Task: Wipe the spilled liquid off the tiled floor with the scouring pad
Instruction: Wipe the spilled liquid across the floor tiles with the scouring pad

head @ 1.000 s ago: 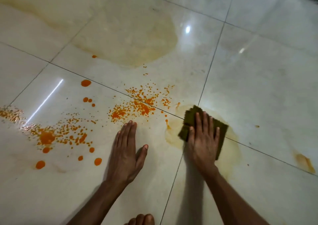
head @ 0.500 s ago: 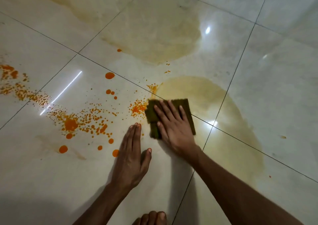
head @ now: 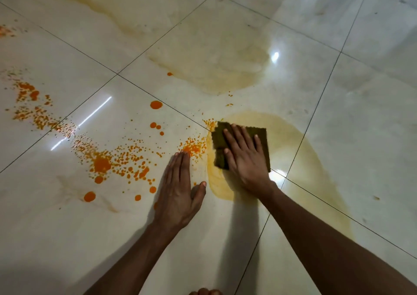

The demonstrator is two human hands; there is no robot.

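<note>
A dark green scouring pad (head: 261, 136) lies flat on the glossy cream tiled floor (head: 361, 114). My right hand (head: 244, 157) presses down on it with fingers spread. Orange liquid (head: 101, 164) is spattered in drops and blobs across the tiles to the left, the nearest patch (head: 191, 147) just left of the pad. My left hand (head: 178, 188) rests flat on the floor beside that patch, fingers together, holding nothing. A pale yellow smeared film (head: 304, 159) spreads around and right of the pad.
A second yellowish smear (head: 214, 64) covers the tile farther ahead, and another (head: 94, 3) sits at the top left. Dark grout lines cross the floor diagonally. Toes of a foot (head: 205, 292) show at the bottom edge. Light glints (head: 274, 56) on the wet tiles.
My right hand slid the pad leftward from the right tile toward the orange spatter, leaving a wide yellow smear behind it. The nearby orange patch has shrunk. My left hand stayed planted.
</note>
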